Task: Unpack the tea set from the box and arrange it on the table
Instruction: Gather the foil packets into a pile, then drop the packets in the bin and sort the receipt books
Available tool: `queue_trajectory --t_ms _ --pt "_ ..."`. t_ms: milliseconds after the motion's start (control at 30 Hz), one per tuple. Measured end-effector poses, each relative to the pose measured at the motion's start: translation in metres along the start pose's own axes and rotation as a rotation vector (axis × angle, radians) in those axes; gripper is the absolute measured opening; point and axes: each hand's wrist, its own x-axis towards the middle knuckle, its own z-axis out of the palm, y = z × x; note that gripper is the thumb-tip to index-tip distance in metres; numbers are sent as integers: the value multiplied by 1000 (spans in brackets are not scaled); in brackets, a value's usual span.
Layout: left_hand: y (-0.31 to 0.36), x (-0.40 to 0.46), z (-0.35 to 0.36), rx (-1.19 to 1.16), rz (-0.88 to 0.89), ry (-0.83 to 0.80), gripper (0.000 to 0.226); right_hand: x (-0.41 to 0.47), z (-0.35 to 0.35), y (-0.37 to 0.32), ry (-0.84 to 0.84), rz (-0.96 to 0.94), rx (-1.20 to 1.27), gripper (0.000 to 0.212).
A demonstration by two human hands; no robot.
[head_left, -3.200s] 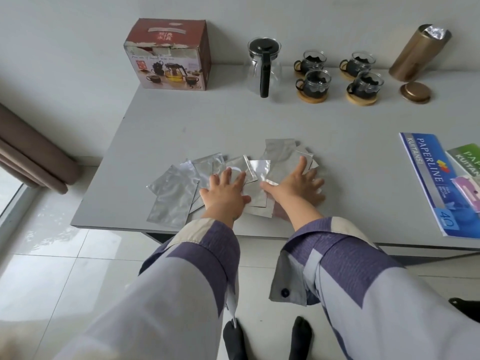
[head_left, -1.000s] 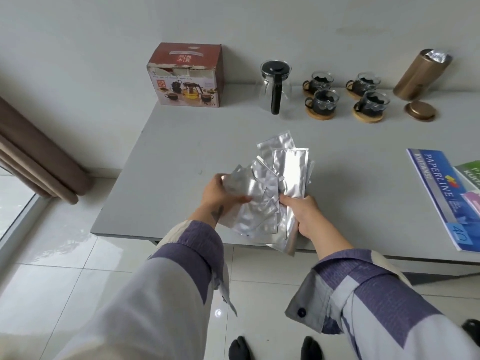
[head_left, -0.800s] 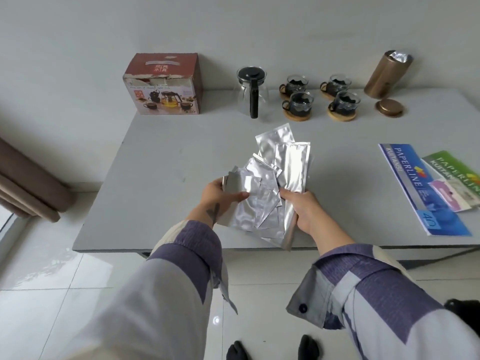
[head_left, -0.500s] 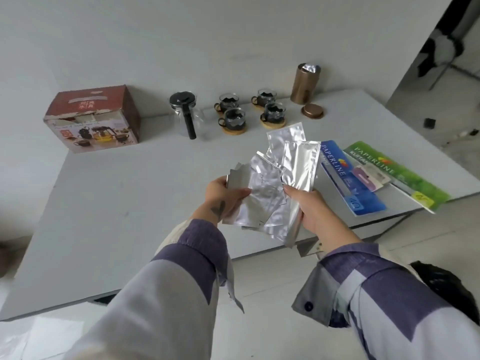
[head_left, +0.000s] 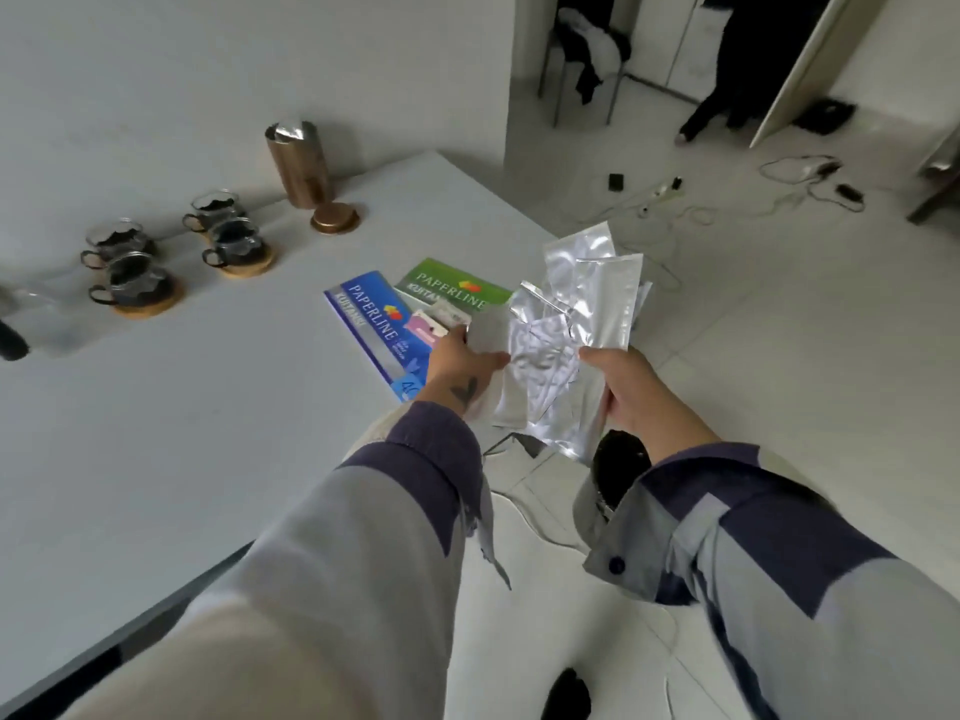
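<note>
The left hand [head_left: 465,363] grips one side of a bundle of silver foil pouches [head_left: 566,335], thumb curled over the front, while the right hand [head_left: 631,394] pinches the other side with its fingers wrapped behind; the pouches overlap too much to count, and the bundle hangs past the table's right edge, above the floor. On the white table [head_left: 182,407], four glass cups [head_left: 171,252] with dark contents stand near the far edge in two pairs, at least three of them on a round wooden coaster. Just right of them stands one bronze canister [head_left: 301,163], open, with foil showing at its mouth, and its one lid [head_left: 335,219] lies flat beside its base. Two paper packs, one blue [head_left: 371,324] and one green [head_left: 449,291], lie side by side at the right edge, partly behind the left hand. A dark handle [head_left: 10,340] shows at the picture's left border.
</note>
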Motion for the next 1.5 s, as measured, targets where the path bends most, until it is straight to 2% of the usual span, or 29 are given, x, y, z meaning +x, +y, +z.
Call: queue_trajectory --t_ms 100,200,300,400,500,600,700,800,867,933,1067,1167,1300,1500 --pt "15 12 71 12 2 -82 47 23 -64 2 95 1 8 47" --pt "24 25 133 28 -12 -136 48 42 -111 2 193 -6 3 33" --pt "26 42 187 58 -16 -168 38 64 -150 11 268 -8 26 25" --pt "13 65 244 122 1 -192 37 96 -179 37 389 7 37 14" --pt "-14 90 303 119 10 -209 38 133 -202 77 508 45 88 21" --pt "-47 113 354 58 28 -205 37 174 -215 121 588 68 168 19" --pt "-101 141 394 59 32 -261 53 213 -221 171 628 92 201 23" --pt "-152 160 420 153 23 -399 90 241 -226 230 459 236 53 42" --pt "-174 164 430 281 40 -480 105 248 -229 258 335 286 -89 65" --pt "-183 163 435 397 13 -549 103 249 -229 264 269 328 -196 79" --pt "-171 153 430 541 82 -604 87 244 -224 252 164 361 -261 73" --pt "-144 141 415 611 122 -595 77 227 -219 223 116 317 -305 68" --pt "-93 127 383 577 66 -567 78 197 -217 163 122 240 -432 64" --pt "3 95 303 526 138 -448 66 148 -202 58 81 87 -543 59"
